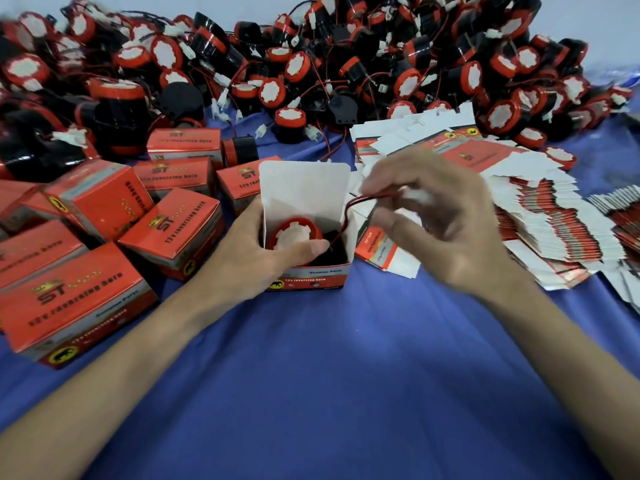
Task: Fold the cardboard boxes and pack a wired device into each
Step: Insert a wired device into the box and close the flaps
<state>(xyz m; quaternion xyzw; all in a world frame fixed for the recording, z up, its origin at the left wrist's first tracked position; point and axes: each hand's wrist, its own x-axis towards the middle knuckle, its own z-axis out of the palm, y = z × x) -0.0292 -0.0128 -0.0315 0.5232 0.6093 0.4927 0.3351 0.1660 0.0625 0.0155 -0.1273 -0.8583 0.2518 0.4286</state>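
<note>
Left hand (256, 258) grips open box (304, 216) mid-table, thumb on device (294, 237) inside. Right hand (436, 230) pinches its wire (360, 202) above box.

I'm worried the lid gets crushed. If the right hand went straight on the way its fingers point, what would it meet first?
Probably the open box: the right hand, pinching the red-black wire, points left at its upright white lid flap. Depth is unclear.
</note>
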